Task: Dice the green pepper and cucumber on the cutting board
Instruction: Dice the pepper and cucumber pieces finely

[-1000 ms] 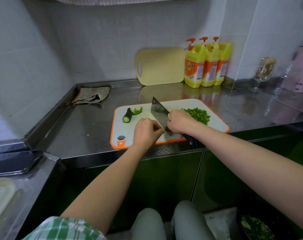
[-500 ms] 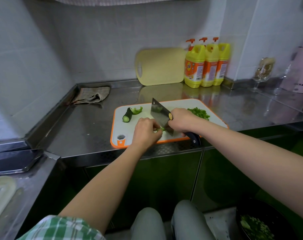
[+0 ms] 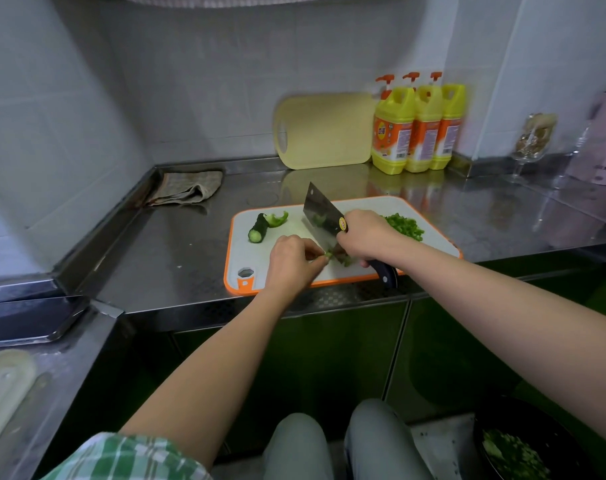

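Note:
A white cutting board with an orange rim [image 3: 249, 258] lies on the steel counter. My right hand [image 3: 364, 237] grips a cleaver [image 3: 320, 214] by its dark handle, blade edge down on a green pepper strip [image 3: 343, 259] at the board's front. My left hand [image 3: 291, 261] pinches the near end of that strip, fingers curled beside the blade. A cucumber stub [image 3: 258, 228] and a curled pepper piece [image 3: 277, 219] lie at the board's left. A heap of diced pepper [image 3: 405, 226] sits at the right, partly behind my right wrist.
A yellow board [image 3: 324, 131] and three yellow detergent bottles [image 3: 416, 128] stand against the back wall. A folded cloth [image 3: 187, 187] lies in the left corner. A glass [image 3: 533, 140] and a pink appliance [image 3: 603, 143] stand at right. A dark bowl of scraps [image 3: 516, 448] sits on the floor.
The cleaver has rocked through chopping strokes on the pepper strip. My left hand has stayed at the strip, feeding it towards the blade. Everything else is unmoved.

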### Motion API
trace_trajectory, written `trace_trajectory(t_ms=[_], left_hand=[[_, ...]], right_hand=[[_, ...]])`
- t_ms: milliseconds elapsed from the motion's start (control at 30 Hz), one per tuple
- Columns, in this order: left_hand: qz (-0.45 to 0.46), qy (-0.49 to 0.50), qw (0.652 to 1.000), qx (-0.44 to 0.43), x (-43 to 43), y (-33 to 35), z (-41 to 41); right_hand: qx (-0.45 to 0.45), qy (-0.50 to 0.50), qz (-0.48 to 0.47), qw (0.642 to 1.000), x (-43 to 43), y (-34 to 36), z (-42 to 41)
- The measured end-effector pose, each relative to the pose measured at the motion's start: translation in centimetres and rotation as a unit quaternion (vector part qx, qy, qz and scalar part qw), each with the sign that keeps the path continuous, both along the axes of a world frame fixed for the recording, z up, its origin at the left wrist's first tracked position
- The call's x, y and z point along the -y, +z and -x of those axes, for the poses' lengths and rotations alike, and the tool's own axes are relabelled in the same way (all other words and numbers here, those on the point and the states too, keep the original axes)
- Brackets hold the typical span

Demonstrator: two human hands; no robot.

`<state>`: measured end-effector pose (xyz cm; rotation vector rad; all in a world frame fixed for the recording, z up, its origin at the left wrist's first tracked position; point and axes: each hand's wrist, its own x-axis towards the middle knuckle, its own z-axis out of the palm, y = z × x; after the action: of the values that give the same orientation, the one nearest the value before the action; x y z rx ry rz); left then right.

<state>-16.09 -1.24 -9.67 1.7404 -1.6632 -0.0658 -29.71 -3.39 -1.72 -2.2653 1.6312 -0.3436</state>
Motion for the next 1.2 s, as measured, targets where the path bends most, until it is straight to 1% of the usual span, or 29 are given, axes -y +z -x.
trace_trajectory(t_ms=[133, 300, 400, 533, 633, 767, 900, 1067, 1200], left_hand=[[-0.002, 0.003, 1.000, -0.014, 0.0, 0.0, 0.1], [-0.006, -0.002, 1.000, -0.017, -0.1, 0.0, 0.1], [-0.008, -0.012, 1.000, -0.014, -0.1, 0.0, 0.0], [-0.003, -0.008, 1.000, -0.005, -0.6, 0.3, -0.1], [0.003, -0.006, 1.000, -0.009, -0.7, 0.3, -0.3], [0.004, 0.008, 1.000, -0.002, -0.5, 0.1, -0.2], [-0.002, 0.008, 1.000, -0.004, -0.2, 0.0, -0.2], [-0.009, 0.022, 1.000, -0.007, 0.1, 0.1, 0.1], [-0.016, 0.030, 0.999, -0.013, 0.3, 0.0, 0.1]], right_hand=[[-0.048, 0.013, -0.023, 0.999, -0.7, 0.7, 0.1], [-0.055, 0.008, -0.019, 0.998, -0.8, 0.0, -0.7], [-0.045, -0.010, 0.001, 0.999, -0.4, -0.6, -1.1], [0.012, -0.022, 0.026, 0.999, 0.3, -1.1, -0.8], [0.027, -0.017, 0.017, 0.999, 0.3, -0.4, -0.2], [-0.012, 0.001, -0.010, 1.000, -0.2, 0.5, 0.2], [-0.060, 0.013, -0.019, 0.998, -0.9, 0.3, -0.3], [-0.076, 0.005, -0.025, 0.997, -0.7, 0.2, -0.9], [-0.047, -0.014, 0.007, 0.999, -0.3, -0.7, -1.3]])
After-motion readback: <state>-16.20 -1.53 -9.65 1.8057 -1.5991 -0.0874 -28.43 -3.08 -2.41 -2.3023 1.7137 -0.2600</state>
